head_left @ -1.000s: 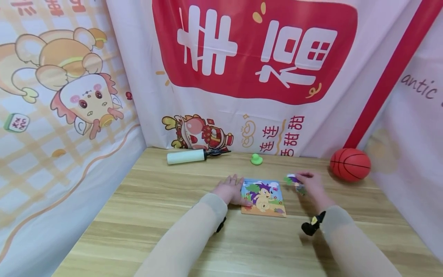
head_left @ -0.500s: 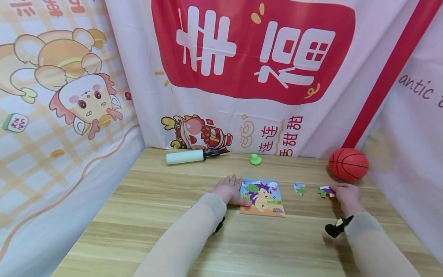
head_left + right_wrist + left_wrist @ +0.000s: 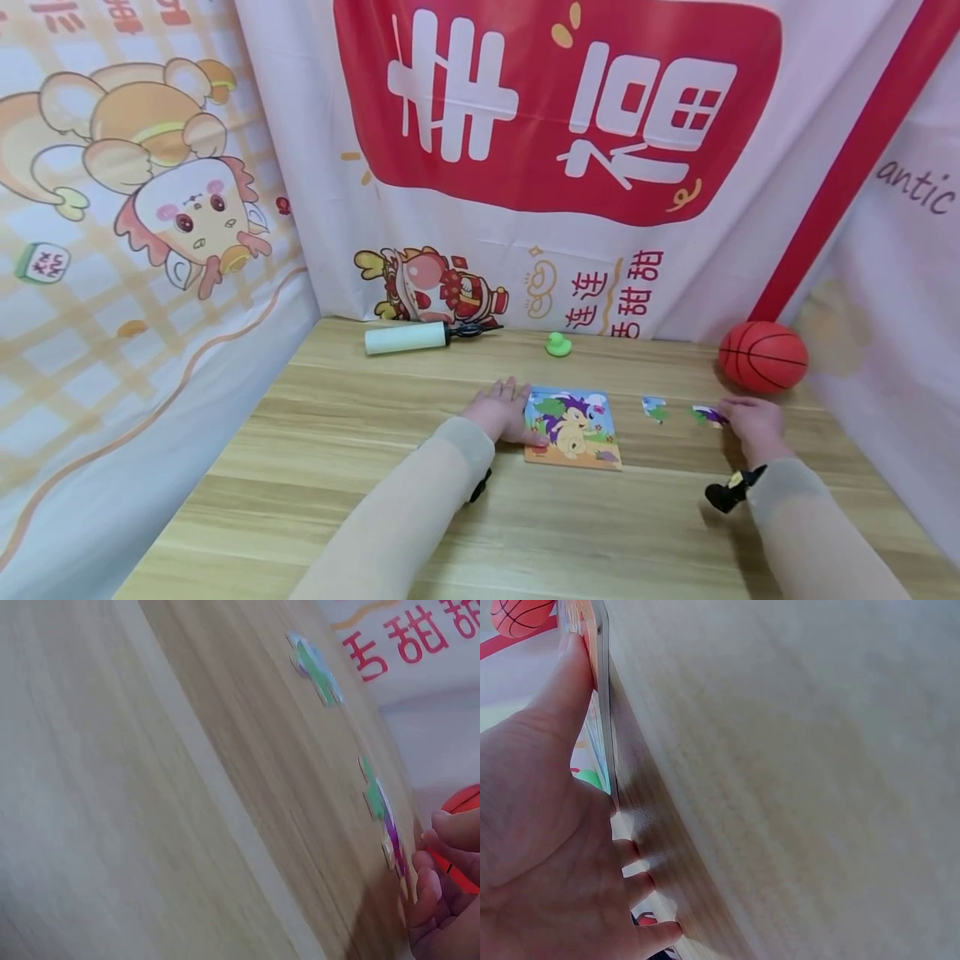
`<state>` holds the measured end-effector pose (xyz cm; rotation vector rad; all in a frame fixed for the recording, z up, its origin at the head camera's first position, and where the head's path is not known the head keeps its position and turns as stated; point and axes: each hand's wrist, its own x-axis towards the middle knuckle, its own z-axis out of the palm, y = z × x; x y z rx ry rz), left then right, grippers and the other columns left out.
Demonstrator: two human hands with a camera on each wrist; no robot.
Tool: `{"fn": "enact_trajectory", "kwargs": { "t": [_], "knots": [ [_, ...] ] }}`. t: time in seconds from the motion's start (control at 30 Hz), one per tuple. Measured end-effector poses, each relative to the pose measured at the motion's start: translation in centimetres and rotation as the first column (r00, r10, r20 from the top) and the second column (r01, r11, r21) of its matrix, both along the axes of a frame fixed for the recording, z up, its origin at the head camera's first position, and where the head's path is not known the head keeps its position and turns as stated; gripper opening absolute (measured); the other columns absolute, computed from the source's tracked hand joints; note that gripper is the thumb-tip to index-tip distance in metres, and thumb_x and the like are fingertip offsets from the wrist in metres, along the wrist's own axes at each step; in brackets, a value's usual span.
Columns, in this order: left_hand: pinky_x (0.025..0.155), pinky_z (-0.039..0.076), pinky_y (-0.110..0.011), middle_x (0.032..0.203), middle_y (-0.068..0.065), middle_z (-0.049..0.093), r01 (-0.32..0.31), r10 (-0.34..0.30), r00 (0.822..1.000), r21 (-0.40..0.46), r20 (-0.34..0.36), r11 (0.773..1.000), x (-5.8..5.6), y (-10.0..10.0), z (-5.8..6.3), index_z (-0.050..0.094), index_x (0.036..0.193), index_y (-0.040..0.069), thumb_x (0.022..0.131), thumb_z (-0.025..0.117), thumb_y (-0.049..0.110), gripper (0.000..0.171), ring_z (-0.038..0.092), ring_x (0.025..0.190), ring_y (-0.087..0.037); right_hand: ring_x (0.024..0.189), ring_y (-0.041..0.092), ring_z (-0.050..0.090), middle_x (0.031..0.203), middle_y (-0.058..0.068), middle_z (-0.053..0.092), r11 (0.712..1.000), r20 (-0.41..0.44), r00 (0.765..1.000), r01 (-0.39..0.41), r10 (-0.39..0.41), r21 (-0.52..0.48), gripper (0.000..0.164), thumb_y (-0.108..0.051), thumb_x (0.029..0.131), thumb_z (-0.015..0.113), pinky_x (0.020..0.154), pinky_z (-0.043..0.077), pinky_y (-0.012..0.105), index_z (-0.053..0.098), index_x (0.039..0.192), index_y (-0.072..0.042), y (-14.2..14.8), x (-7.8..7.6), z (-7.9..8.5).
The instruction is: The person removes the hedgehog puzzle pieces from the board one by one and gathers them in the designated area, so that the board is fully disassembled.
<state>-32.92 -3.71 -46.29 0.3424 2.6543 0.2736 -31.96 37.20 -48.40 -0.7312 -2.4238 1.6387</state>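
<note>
My left hand (image 3: 501, 413) rests at the left edge of a square hedgehog jigsaw puzzle (image 3: 573, 427), its thumb on the picture. In the left wrist view, its spread fingers (image 3: 654, 936) touch the tabletop beside the puzzle's edge. My right hand (image 3: 753, 425) is beside a green-and-purple puzzle piece (image 3: 707, 415), which lies flat on the table. In the right wrist view, the loosely curled fingers (image 3: 427, 889) are close behind that piece, and none is seen gripping it. A blue-and-green puzzle piece (image 3: 655, 409) lies between it and the puzzle.
Along the back of the wooden table (image 3: 360, 433) are a white hand pump (image 3: 408, 338) with a black end, a green rubber duck (image 3: 558, 344) and a red toy basketball (image 3: 763, 357). Printed cloth (image 3: 480, 225) hangs behind them and at both sides.
My right hand has carried the green-and-purple piece to the right, past the blue-and-green piece, and laid it flat on the table. The left hand has stayed on the puzzle.
</note>
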Motion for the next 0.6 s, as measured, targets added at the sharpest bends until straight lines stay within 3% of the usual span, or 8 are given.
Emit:
{"fn": "enact_trajectory", "kwargs": {
  "t": [0.17, 0.3, 0.37, 0.43, 0.5, 0.6],
  "knots": [
    [0.118, 0.005, -0.050, 0.165, -0.007, 0.005, -0.002, 0.002, 1.000, -0.005, -0.004, 1.000, 0.3, 0.0, 0.4, 0.013, 0.160, 0.026, 0.076, 0.060, 0.079, 0.111, 0.002, 0.150, -0.030, 0.081, 0.015, 0.060, 0.093, 0.002, 0.063, 0.997, -0.037, 0.996, -0.077, 0.077, -0.008, 0.044, -0.022, 0.096, 0.063, 0.066, 0.050, 0.027, 0.057, 0.128, 0.008, -2.6, -0.8, 1.0],
    [0.119, 0.006, -0.048, 0.165, -0.008, 0.005, 0.001, -0.001, 1.000, -0.006, -0.006, 1.000, 0.6, 0.0, 0.8, 0.013, 0.160, 0.024, 0.079, 0.060, 0.076, 0.107, 0.003, 0.150, -0.029, 0.096, 0.026, 0.058, 0.108, 0.015, 0.063, 0.965, -0.069, 0.965, -0.245, 0.251, 0.090, 0.044, -0.025, 0.099, 0.061, 0.077, 0.049, 0.034, 0.057, 0.127, 0.008, -6.3, -1.6, 2.3],
    [0.119, 0.006, -0.048, 0.165, -0.007, 0.005, 0.002, -0.002, 1.000, -0.005, -0.006, 1.000, 0.6, 0.0, 0.7, 0.013, 0.160, 0.024, 0.079, 0.059, 0.077, 0.107, 0.003, 0.150, -0.028, 0.103, 0.030, 0.055, 0.115, 0.018, 0.062, 0.928, -0.049, 0.934, -0.346, 0.355, 0.139, 0.040, -0.024, 0.100, 0.059, 0.085, 0.048, 0.039, 0.058, 0.128, 0.005, -8.4, -1.7, 2.7],
    [0.119, 0.006, -0.048, 0.165, -0.007, 0.004, 0.001, -0.001, 1.000, -0.005, 0.001, 1.000, 0.5, 0.0, 0.7, 0.013, 0.160, 0.024, 0.078, 0.059, 0.078, 0.108, 0.002, 0.150, -0.028, 0.104, 0.033, 0.055, 0.116, 0.020, 0.061, 0.874, -0.028, 0.887, -0.449, 0.461, 0.185, 0.036, -0.021, 0.100, 0.059, 0.087, 0.048, 0.043, 0.060, 0.125, 0.005, -10.3, -1.6, 2.8],
    [0.118, 0.005, -0.051, 0.166, -0.007, 0.004, -0.001, 0.001, 1.000, -0.008, 0.006, 1.000, -0.2, 0.1, -0.2, 0.012, 0.160, 0.026, 0.076, 0.059, 0.080, 0.111, 0.001, 0.150, -0.029, 0.102, 0.033, 0.057, 0.112, 0.018, 0.063, 0.819, 0.000, 0.840, -0.529, 0.543, 0.223, 0.030, -0.017, 0.098, 0.061, 0.086, 0.049, 0.044, 0.063, 0.121, 0.002, -12.1, -1.5, 2.7],
    [0.118, 0.005, -0.050, 0.166, -0.006, 0.002, -0.009, 0.009, 1.000, -0.014, 0.007, 1.000, -0.6, 0.2, -0.8, 0.012, 0.160, 0.027, 0.073, 0.058, 0.083, 0.114, 0.000, 0.150, -0.029, 0.092, 0.030, 0.059, 0.102, 0.016, 0.064, 0.743, 0.020, 0.771, -0.620, 0.636, 0.254, 0.024, -0.010, 0.094, 0.065, 0.077, 0.050, 0.041, 0.065, 0.116, 0.001, -14.1, -1.5, 1.9]
  ]
}}
